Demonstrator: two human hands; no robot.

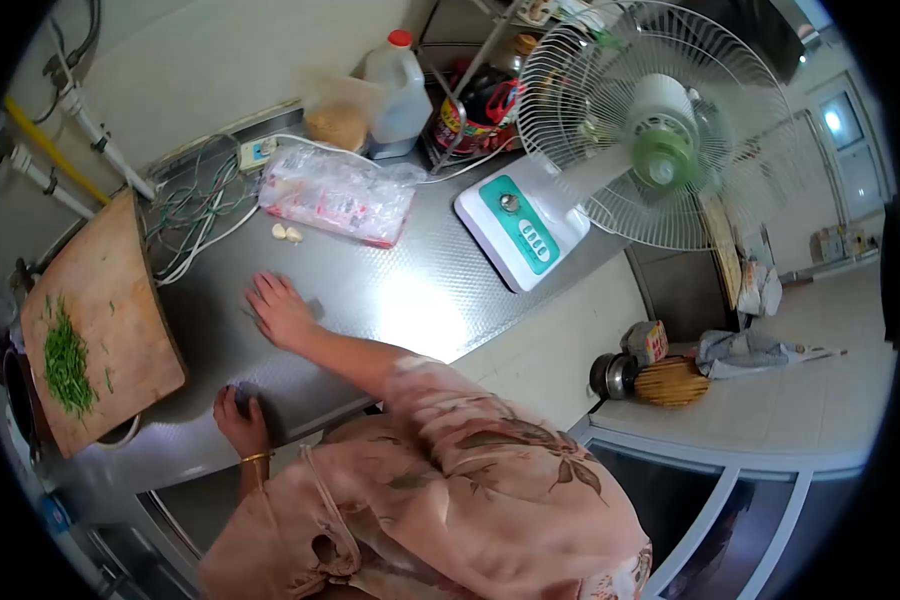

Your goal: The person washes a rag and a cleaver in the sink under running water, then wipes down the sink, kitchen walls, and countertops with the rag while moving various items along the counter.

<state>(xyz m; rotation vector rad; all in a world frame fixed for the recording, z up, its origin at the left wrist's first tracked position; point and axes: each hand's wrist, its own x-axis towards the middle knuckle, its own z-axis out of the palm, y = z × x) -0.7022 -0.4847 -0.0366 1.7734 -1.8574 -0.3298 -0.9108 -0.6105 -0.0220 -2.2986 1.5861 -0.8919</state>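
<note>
My right hand (282, 312) lies on the metal countertop (340, 290), fingers stretched out and holding nothing. Lower down, my left hand (240, 422), with a gold-coloured bracelet at the wrist, rests at the counter's front edge. Its fingers curl round a small dark thing (245, 397) that I cannot make out. Beyond my right hand lie a few garlic cloves (286, 232), beside a clear plastic bag (342, 190) with something pink and red in it. To the left, a wooden cutting board (135, 345) carries a pile of chopped greens (67, 365).
A fan (525, 225) with a white and green base stands at the counter's right. Along the wall are tangled cords (195, 215), a power strip (258, 152), a red-capped jug (397, 95) and a rack of bottles (470, 110). A pot (615, 377) sits farther right.
</note>
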